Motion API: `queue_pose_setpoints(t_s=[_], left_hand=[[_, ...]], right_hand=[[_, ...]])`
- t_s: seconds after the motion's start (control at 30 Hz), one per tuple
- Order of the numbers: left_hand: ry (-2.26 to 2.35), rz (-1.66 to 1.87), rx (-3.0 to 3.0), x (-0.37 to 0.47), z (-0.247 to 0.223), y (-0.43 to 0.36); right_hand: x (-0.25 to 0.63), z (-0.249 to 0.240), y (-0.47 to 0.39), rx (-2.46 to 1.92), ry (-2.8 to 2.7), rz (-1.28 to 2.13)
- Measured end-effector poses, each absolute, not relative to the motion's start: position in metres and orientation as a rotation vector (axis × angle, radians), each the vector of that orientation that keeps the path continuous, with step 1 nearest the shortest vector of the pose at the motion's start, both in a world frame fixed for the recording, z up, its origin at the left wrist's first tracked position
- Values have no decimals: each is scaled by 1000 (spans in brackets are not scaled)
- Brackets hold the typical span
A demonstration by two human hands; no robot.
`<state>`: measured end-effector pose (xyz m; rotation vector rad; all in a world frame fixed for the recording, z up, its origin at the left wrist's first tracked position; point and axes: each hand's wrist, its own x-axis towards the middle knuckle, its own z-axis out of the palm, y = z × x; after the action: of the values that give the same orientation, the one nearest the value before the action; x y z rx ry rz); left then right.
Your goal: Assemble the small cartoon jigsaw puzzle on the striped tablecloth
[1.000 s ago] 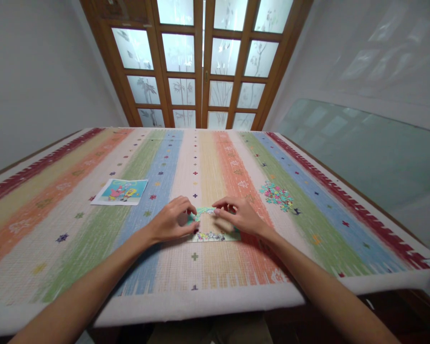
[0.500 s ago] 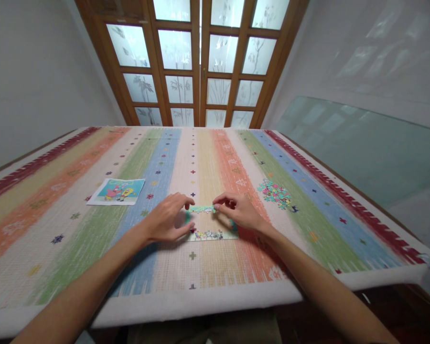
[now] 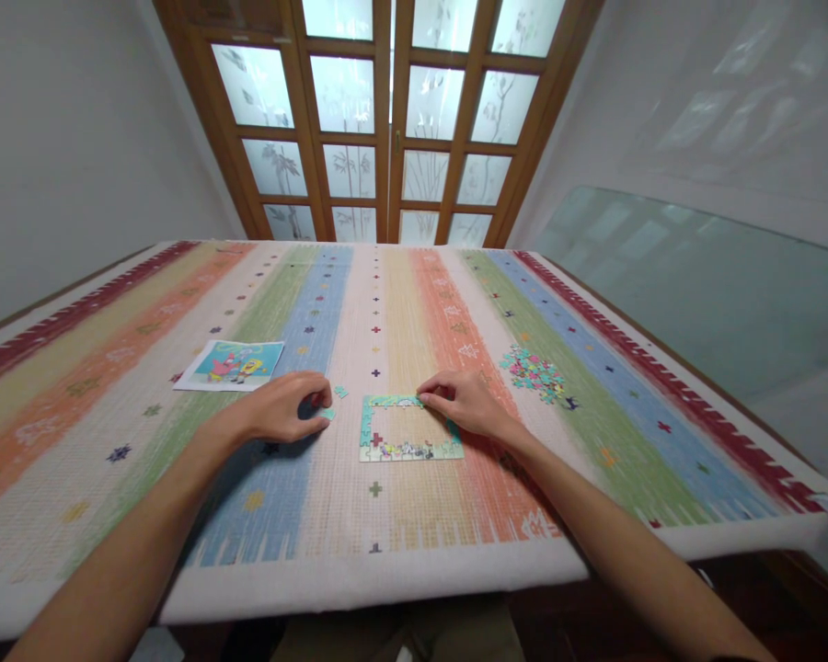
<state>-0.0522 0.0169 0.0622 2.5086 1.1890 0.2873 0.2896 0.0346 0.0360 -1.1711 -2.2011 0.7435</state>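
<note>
A rectangular frame of joined puzzle pieces (image 3: 414, 452) lies on the striped cloth, its middle showing the cloth. My right hand (image 3: 459, 402) is at the frame's top right, thumb and index finger pinched on the top edge; whether a piece is between them is hidden. Left of the frame, my left hand (image 3: 291, 406) has its thumb and fingers around a small teal puzzle piece (image 3: 327, 414) near the cloth. Another teal piece (image 3: 341, 392) lies loose between that hand and the frame.
A printed cartoon picture (image 3: 231, 365) lies at the left, behind my left forearm. A pile of loose puzzle pieces (image 3: 534, 373) is at the right. The table's near edge (image 3: 379, 588) runs below my forearms.
My left hand has moved left, away from the frame, uncovering its left side and the loose teal piece. My right hand has stayed at the top edge, shifting slightly right.
</note>
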Motion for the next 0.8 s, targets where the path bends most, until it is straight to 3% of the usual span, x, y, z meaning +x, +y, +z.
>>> queue_pose_setpoints(t_s=[0.47, 0.8], left_hand=[[1197, 290, 2238, -46, 67, 17], [946, 669, 1689, -10, 52, 12]], right_hand=[[289, 32, 34, -1113, -2326, 539], [284, 38, 28, -1003, -2159, 682]])
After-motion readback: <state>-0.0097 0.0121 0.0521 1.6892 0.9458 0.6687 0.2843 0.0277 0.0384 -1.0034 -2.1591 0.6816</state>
